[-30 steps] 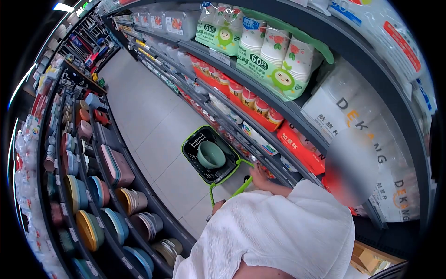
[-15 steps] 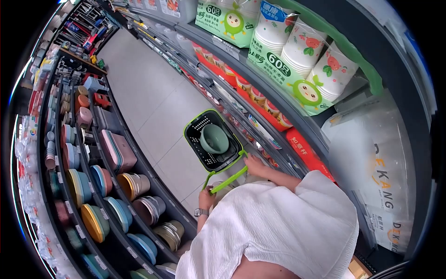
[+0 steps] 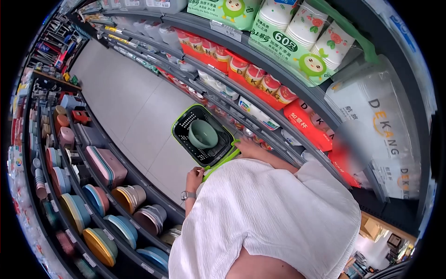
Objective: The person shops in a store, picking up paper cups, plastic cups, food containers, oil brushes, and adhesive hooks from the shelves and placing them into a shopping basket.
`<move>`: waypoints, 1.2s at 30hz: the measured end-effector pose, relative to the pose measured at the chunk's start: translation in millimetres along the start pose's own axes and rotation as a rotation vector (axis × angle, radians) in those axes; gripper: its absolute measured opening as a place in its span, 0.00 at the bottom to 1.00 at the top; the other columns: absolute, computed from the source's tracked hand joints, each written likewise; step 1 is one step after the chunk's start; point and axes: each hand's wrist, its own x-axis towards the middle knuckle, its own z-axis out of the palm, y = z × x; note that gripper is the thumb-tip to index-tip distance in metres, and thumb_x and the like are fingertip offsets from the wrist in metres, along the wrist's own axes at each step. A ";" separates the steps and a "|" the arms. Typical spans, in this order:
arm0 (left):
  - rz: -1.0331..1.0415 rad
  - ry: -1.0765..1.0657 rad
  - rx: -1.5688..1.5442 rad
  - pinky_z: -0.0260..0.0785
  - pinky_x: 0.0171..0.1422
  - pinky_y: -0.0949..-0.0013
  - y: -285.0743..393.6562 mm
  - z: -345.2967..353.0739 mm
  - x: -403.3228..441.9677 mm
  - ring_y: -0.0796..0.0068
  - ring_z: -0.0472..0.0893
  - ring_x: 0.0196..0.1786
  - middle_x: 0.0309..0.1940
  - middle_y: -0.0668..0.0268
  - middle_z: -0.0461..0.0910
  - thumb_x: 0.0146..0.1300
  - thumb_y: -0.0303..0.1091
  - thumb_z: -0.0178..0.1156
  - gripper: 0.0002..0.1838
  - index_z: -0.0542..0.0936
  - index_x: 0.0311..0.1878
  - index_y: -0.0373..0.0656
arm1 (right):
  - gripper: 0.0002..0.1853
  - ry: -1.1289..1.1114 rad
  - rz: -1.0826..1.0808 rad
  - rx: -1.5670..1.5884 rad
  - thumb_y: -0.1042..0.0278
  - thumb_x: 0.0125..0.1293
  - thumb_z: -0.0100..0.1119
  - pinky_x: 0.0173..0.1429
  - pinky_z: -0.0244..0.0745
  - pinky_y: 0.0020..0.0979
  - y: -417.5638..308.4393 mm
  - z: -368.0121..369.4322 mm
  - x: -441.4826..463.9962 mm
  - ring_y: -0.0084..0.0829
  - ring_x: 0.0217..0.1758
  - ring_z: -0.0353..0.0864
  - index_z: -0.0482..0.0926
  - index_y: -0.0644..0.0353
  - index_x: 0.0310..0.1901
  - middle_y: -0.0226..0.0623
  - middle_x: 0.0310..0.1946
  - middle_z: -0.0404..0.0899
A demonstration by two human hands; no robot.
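A black shopping basket (image 3: pixel 182 128) with a bright green rim hangs or stands in front of my body, over the grey floor. Inside it lies a green bowl (image 3: pixel 203 134), its opening facing up. My left hand (image 3: pixel 195 176), with a watch on the wrist, is closed around the left part of the basket's green handle (image 3: pixel 218 166). Near the right side of the handle, my right hand (image 3: pixel 246 146) is curled on the green plastic. Both hands are partly hidden by the angle and the white shirt.
Left shelves (image 3: pixel 141 215) hold stacked bowls and a pink container (image 3: pixel 108 166). Right shelves (image 3: pixel 320 96) carry packs of paper cups (image 3: pixel 297 49), red cup packs (image 3: pixel 239 69) and clear bags (image 3: pixel 376 125). A tiled aisle floor (image 3: pixel 123 93) runs between them.
The basket's handle has come up closer to the rim and my body. My left hand, hidden low at first, now shows on the handle. The view has shifted, with the basket higher and further left.
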 end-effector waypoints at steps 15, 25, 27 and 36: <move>0.272 -0.238 -0.044 0.77 0.45 0.55 -16.3 19.2 104.5 0.50 0.86 0.38 0.33 0.49 0.86 0.66 0.39 0.63 0.14 0.84 0.42 0.36 | 0.18 0.723 0.270 0.439 0.60 0.61 0.69 0.59 0.75 0.41 -57.5 6.5 -13.1 0.47 0.55 0.80 0.82 0.65 0.46 0.44 0.48 0.80; 0.654 -0.070 -0.282 0.78 0.53 0.60 146.0 -9.8 165.3 0.58 0.87 0.47 0.45 0.51 0.86 0.68 0.32 0.62 0.15 0.79 0.54 0.34 | 0.11 1.247 0.484 0.574 0.76 0.63 0.63 0.45 0.82 0.31 -54.3 -78.7 -69.5 0.36 0.43 0.87 0.80 0.67 0.46 0.45 0.43 0.83; 0.673 -0.048 -0.301 0.77 0.55 0.60 190.8 -20.3 171.4 0.57 0.86 0.50 0.48 0.50 0.85 0.68 0.32 0.63 0.17 0.78 0.57 0.34 | 0.11 1.365 0.495 0.549 0.75 0.63 0.62 0.43 0.81 0.30 -54.8 -107.3 -81.1 0.36 0.43 0.88 0.79 0.67 0.47 0.45 0.42 0.83; 1.036 0.241 -0.413 0.63 0.72 0.57 354.9 -42.5 194.2 0.54 0.72 0.70 0.64 0.46 0.73 0.62 0.26 0.65 0.36 0.61 0.71 0.34 | 0.30 1.555 0.406 0.194 0.67 0.62 0.67 0.61 0.69 0.47 -40.9 -194.6 -99.8 0.59 0.57 0.70 0.64 0.73 0.59 0.62 0.54 0.66</move>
